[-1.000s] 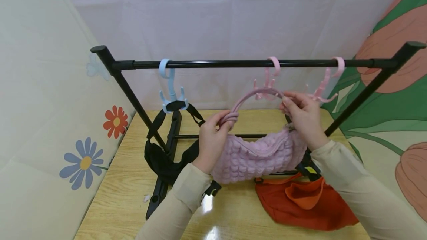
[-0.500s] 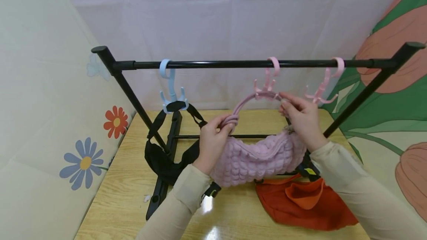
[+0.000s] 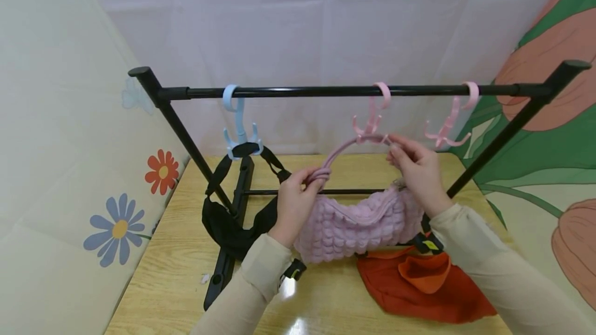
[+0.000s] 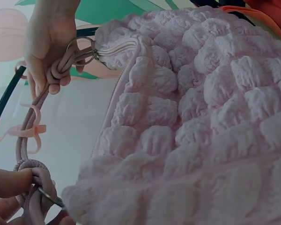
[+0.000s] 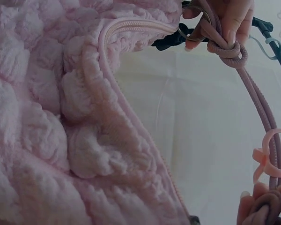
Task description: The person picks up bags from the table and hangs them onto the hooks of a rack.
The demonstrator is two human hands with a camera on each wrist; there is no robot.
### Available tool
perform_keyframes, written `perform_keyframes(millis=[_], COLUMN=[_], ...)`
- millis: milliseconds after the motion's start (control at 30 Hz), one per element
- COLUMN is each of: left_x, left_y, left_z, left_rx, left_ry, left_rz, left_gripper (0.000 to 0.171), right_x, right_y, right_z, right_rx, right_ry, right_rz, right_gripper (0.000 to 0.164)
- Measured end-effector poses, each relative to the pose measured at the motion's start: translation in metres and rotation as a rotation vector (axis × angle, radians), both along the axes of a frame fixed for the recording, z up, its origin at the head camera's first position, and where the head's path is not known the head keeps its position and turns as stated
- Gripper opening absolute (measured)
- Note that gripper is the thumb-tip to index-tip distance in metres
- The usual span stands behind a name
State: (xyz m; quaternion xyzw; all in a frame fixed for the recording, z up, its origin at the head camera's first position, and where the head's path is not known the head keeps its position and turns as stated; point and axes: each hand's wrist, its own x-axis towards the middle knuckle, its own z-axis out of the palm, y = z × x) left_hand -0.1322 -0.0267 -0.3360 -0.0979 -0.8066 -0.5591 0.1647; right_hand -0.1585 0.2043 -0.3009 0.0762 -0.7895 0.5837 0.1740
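Observation:
A lilac quilted handbag [image 3: 358,226] with a bubble texture hangs between my hands under its arched cord handle [image 3: 342,148]. My left hand [image 3: 298,198] pinches the knot at the handle's left end. The handle's right end, also knotted in the left wrist view, is gripped by my right hand [image 3: 416,169]. At the top of its arch the handle lies across the prongs of the middle pink hook hanger [image 3: 371,120]. In the right wrist view, prongs of that pink hanger [image 5: 271,157] curl around the cords. The zip [image 5: 131,108] runs along the bag's top.
The hanger hangs from a black rack bar [image 3: 298,92], between a blue hanger [image 3: 239,118] and another pink hanger [image 3: 449,123]. A black bag [image 3: 233,231] hangs on the blue one. An orange-red bag [image 3: 386,283] lies on the wooden table [image 3: 163,268] at front right.
Both hands have moved slightly down with the handbag. The handle's arch has dropped from in front of the hanger's prongs onto them, and the middle pink hanger has tilted a little.

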Motion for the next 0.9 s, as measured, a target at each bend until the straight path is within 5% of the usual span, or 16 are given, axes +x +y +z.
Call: perform_keyframes(millis=[900], left_x=[0.010], left_y=[-0.005], left_z=[-0.020], left_rx=[-0.150], left_ry=[-0.080], left_rz=[0.040], left_gripper=[0.036], right_x=[0.007], right_y=[0.003], right_z=[-0.028], right_rx=[0.109], right_ry=[0.075], right_rz=[0.046], right_gripper=[0.031])
